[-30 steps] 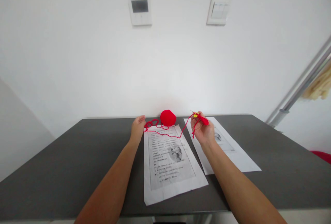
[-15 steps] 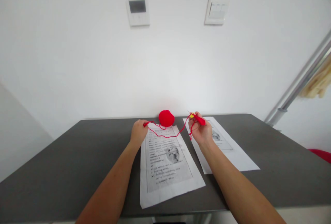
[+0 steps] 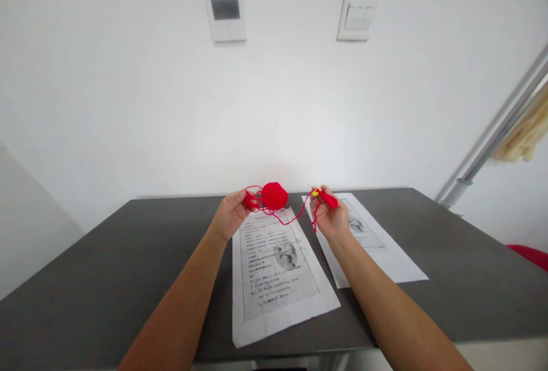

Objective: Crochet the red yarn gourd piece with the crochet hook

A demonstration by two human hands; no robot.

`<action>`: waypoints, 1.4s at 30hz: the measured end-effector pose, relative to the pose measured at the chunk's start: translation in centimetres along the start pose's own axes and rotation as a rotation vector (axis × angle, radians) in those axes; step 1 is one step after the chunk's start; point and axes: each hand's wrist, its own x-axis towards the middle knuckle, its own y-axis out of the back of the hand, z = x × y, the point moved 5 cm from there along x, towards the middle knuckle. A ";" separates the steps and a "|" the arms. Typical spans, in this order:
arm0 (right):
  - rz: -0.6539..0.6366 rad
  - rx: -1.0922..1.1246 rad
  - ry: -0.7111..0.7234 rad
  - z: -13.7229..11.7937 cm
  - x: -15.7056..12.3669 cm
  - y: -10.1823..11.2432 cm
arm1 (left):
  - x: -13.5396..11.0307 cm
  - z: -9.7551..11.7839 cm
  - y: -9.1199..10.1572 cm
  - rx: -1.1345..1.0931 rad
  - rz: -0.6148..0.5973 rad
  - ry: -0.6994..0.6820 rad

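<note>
My left hand [image 3: 231,214] is closed on several loose loops of red yarn [image 3: 252,201], just left of a red yarn ball [image 3: 274,196] at the back of the table. Apart from it, my right hand [image 3: 334,217] is closed round what looks like a crochet hook [image 3: 312,186], whose thin metal tip points up and left. By its fingertips is a small yellow piece [image 3: 315,192]. A smooth red part [image 3: 329,198] lies across the fingers; handle or yarn work, I cannot tell. One strand sags between the hands, and a short red tail hangs below the right fingers.
A printed sheet [image 3: 282,297] lies on the dark grey table [image 3: 128,279] between my forearms. Another sheet [image 3: 394,262] is partly under my right hand. Behind the table rises a white wall with a control panel [image 3: 226,17] and a switch [image 3: 357,17]. A metal pole [image 3: 492,131] stands at right.
My left hand has turned its palm upward and come slightly right, and a bunch of yarn loops now shows in its fingers. The sagging strand is shorter. My right hand keeps its hold.
</note>
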 end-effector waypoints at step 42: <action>-0.038 -0.099 -0.083 2.2 -0.3 -0.1 | -0.2 -4.3 -0.8 1.137 -0.206 0.013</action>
